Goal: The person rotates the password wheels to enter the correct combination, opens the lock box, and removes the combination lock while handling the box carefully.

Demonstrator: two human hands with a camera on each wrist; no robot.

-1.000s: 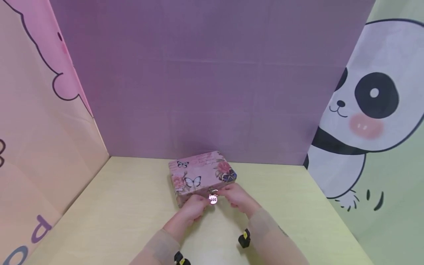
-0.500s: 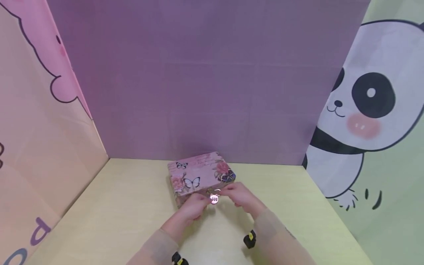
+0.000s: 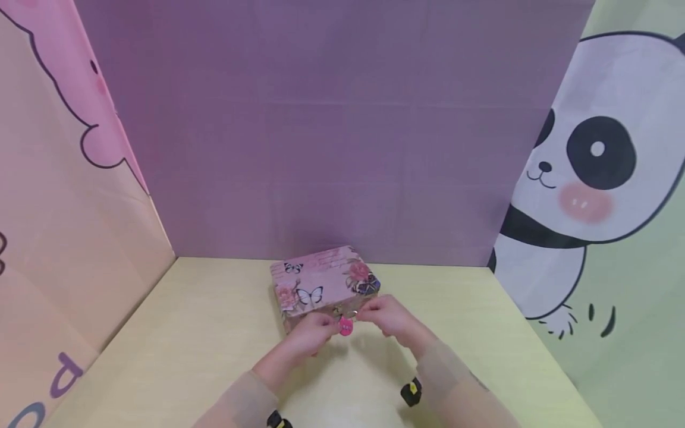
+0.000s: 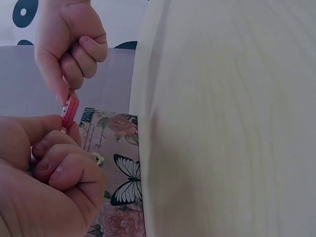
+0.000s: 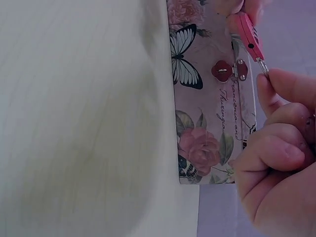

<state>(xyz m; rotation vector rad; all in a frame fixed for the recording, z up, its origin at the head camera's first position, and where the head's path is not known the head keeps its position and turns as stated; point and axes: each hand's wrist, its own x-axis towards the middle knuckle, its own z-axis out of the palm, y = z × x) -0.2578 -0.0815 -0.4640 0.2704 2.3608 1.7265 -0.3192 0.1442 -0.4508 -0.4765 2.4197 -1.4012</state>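
A small pink combination padlock point(image 3: 346, 326) is held just in front of a pink box point(image 3: 326, 279) printed with butterflies and roses. My left hand point(image 3: 313, 331) pinches the padlock's body between thumb and finger. From the other side, my right hand point(image 3: 393, 317) pinches its thin metal shackle point(image 5: 264, 68), its other fingers curled. In the right wrist view the box's clasp point(image 5: 224, 71) shows on the front face, with the padlock apart from it. The lid is down. In the left wrist view the padlock point(image 4: 70, 111) appears edge-on between both hands.
The box stands on a pale wooden table point(image 3: 214, 333), near the purple back wall point(image 3: 342, 131). Printed cloths flank it: a pink one point(image 3: 69, 208) at left, one with a panda point(image 3: 599, 178) at right. Each wrist carries a small black device point(image 3: 411, 392).
The padlock's shackle has come away from the box's clasp. Its face has turned from pale and shiny to bright pink. My right hand shifted slightly right; the box stays almost still.
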